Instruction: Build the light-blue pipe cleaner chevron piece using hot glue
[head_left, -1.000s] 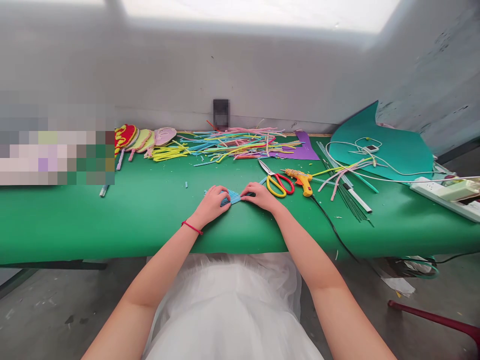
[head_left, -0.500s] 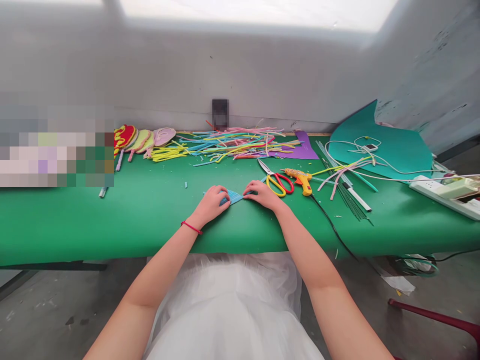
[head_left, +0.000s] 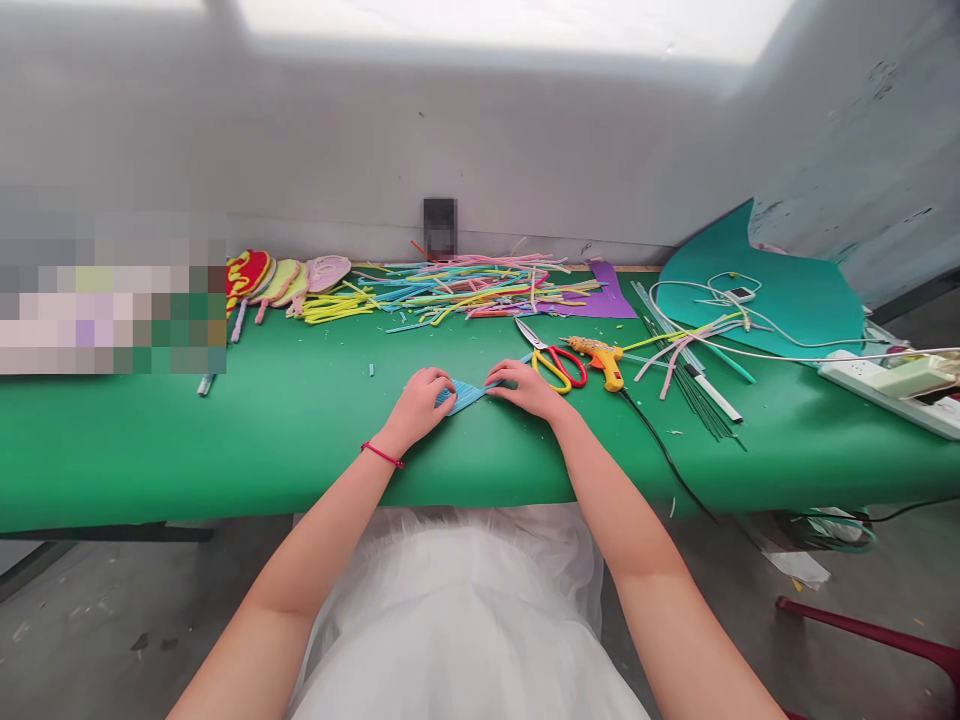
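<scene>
On the green tabletop lies a flat blue piece with fine ridges, made of blue strips that look like pipe cleaners laid side by side. My left hand is closed on its left part, fingers curled over it. At its right tip my right hand pinches a thin blue pipe cleaner, whose far end shows beyond the fingers. Just past the right hand lie scissors with red and yellow handles, blades open. Beside them rests a yellow glue gun.
Loose coloured pipe cleaners are heaped along the back over purple sheet. Several finished fuzzy shapes lie at back left. Thin green wires, a white power strip and a teal sheet are at right. The glue gun's cord runs off the front edge.
My left hand has shifted very slightly left, and the blue piece has turned a little under it. My right hand stays almost in place.
</scene>
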